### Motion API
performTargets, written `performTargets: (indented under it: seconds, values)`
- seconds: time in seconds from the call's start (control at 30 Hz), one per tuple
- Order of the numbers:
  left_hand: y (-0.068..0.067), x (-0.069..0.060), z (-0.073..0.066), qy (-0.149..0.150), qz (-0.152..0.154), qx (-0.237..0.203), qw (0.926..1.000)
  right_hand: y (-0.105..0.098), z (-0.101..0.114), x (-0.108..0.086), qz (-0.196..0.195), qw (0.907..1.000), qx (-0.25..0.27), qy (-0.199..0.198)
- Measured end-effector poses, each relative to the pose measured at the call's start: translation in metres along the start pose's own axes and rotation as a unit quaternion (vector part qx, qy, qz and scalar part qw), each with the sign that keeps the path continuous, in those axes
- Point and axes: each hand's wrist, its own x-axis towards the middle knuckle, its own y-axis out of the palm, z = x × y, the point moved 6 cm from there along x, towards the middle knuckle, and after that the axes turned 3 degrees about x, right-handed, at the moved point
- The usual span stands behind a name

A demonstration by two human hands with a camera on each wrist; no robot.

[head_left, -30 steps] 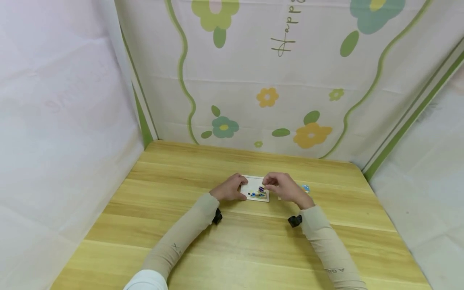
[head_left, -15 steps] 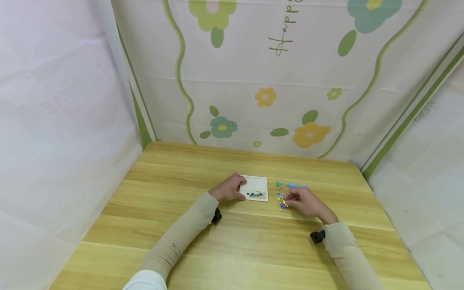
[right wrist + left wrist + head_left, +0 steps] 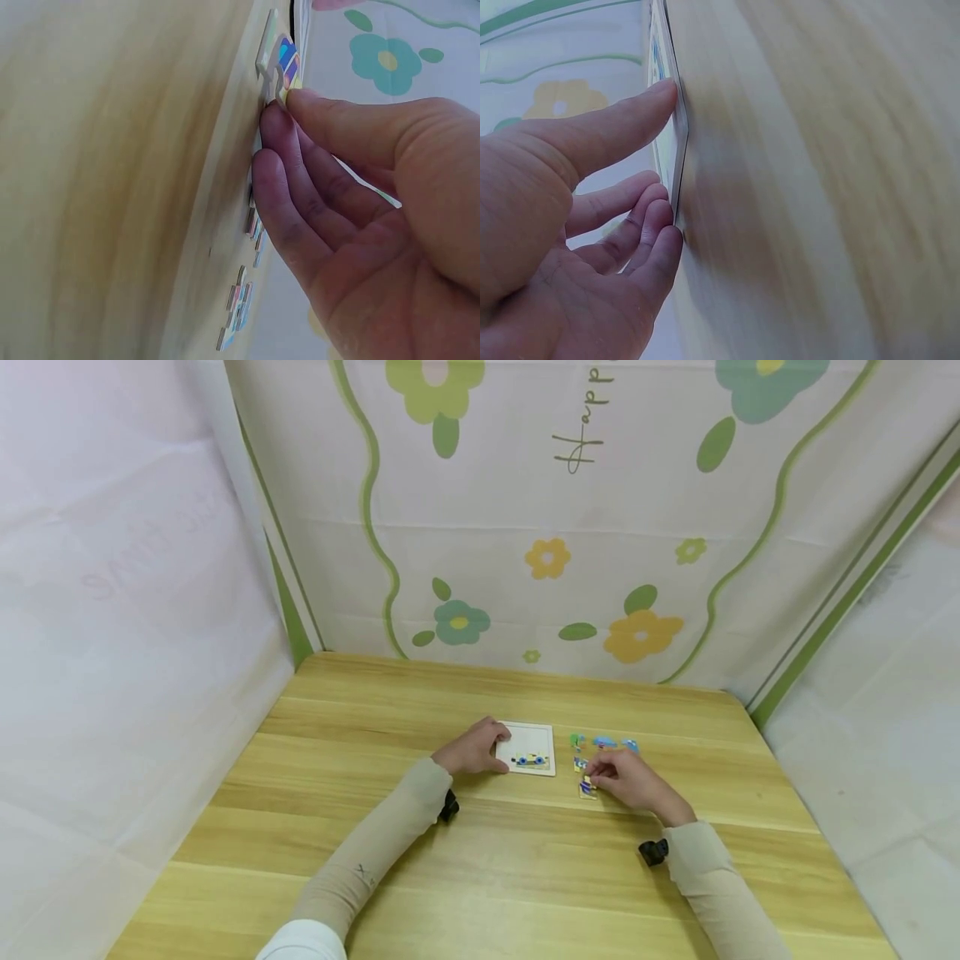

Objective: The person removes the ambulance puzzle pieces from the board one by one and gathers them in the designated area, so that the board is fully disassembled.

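My left hand (image 3: 474, 748) grips the left edge of a white puzzle board (image 3: 522, 739), thumb at the near corner and fingers at the far one. Along the board's near edge lies an assembled strip (image 3: 531, 761) with blue wheel-like circles. In the left wrist view, thumb and curled fingers touch the board's rim (image 3: 679, 142). To the right of the board, my right hand (image 3: 632, 778) pinches a purple-and-yellow puzzle piece (image 3: 287, 66) between thumb and forefinger, tilted up off the table. A pale flat edge (image 3: 267, 45) shows behind that piece in the right wrist view.
Several loose pieces lie beyond the right hand: a green one (image 3: 577, 741), a light blue one (image 3: 603, 742) and another blue one (image 3: 631, 746). A small patterned piece (image 3: 580, 764) sits beside the fingertips. Floral cloth (image 3: 450, 527) walls surround the wooden table (image 3: 465, 877).
My right hand has moved right, from above the board to the loose pieces, where it then stays nearly still. The left hand keeps its hold on the board.
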Motion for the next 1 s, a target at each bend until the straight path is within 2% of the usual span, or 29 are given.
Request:
performTargets:
  seconds: [0.17, 0.37, 0.57, 0.87, 1.0]
  values:
    - [0.001, -0.001, 0.000, 0.008, -0.001, 0.001, 1.0000, 0.002, 0.002, 0.000, 0.000, 0.9999, -0.012, -0.004]
    - [0.000, -0.002, 0.000, 0.001, 0.000, 0.003, 1.0000, 0.003, 0.003, 0.003, 0.007, 0.9997, -0.025, -0.006]
    - [-0.001, -0.001, -0.001, 0.002, -0.001, 0.001, 1.0000, -0.001, 0.013, 0.008, 0.029, 0.9984, -0.042, 0.023]
    - [0.001, 0.000, -0.001, -0.006, 0.001, 0.010, 0.9999, 0.003, 0.039, 0.035, 0.073, 0.9951, -0.067, 0.004]
    - [-0.001, -0.001, -0.002, -0.004, 0.000, 0.009, 0.9999, 0.011, 0.051, 0.051, 0.090, 0.9945, -0.055, -0.004]
